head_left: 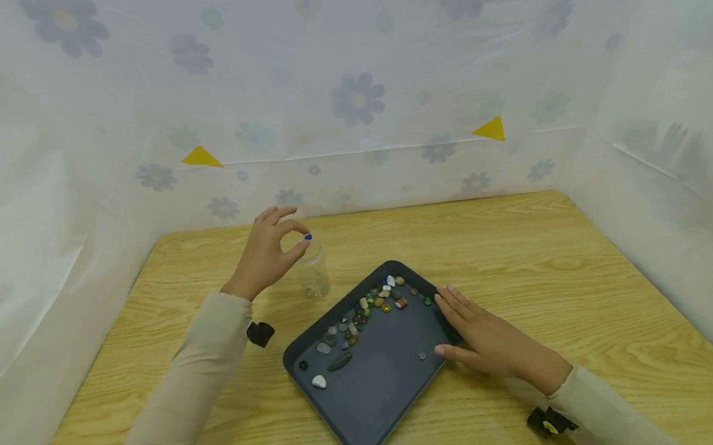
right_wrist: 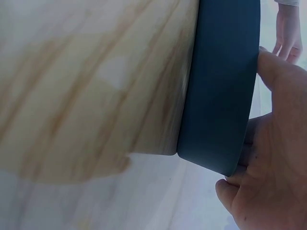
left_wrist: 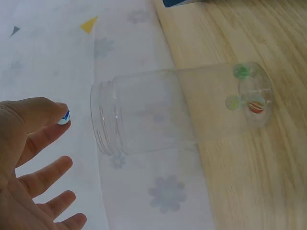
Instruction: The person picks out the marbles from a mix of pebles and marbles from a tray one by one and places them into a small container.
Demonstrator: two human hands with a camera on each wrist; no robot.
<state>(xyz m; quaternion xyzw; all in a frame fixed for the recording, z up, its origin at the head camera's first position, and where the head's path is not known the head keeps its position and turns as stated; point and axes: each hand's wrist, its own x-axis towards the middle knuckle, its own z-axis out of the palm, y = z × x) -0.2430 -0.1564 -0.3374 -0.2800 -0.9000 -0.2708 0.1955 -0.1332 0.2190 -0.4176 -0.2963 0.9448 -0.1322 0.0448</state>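
Note:
My left hand (head_left: 270, 246) pinches a small blue-and-white marble (left_wrist: 64, 117) between thumb and forefinger, its other fingers spread. Just below, in the head view, stands a clear jar (head_left: 315, 274) with its mouth uncovered. At the jar's bottom, the left wrist view shows a green marble (left_wrist: 242, 71), a pale yellowish one (left_wrist: 232, 102) and an orange-striped one (left_wrist: 255, 107). With fingers extended, my right hand (head_left: 492, 337) rests on the right edge of a dark grey tray (head_left: 379, 391). Its thumb touches the rim in the right wrist view.
Inside the tray, several marbles and pebbles lie mostly along the far-left side, among them a white stone (head_left: 319, 382) and a long dark stone (head_left: 340, 362). The wooden table (head_left: 492, 241) is enclosed by flowered white sheeting (head_left: 298, 69).

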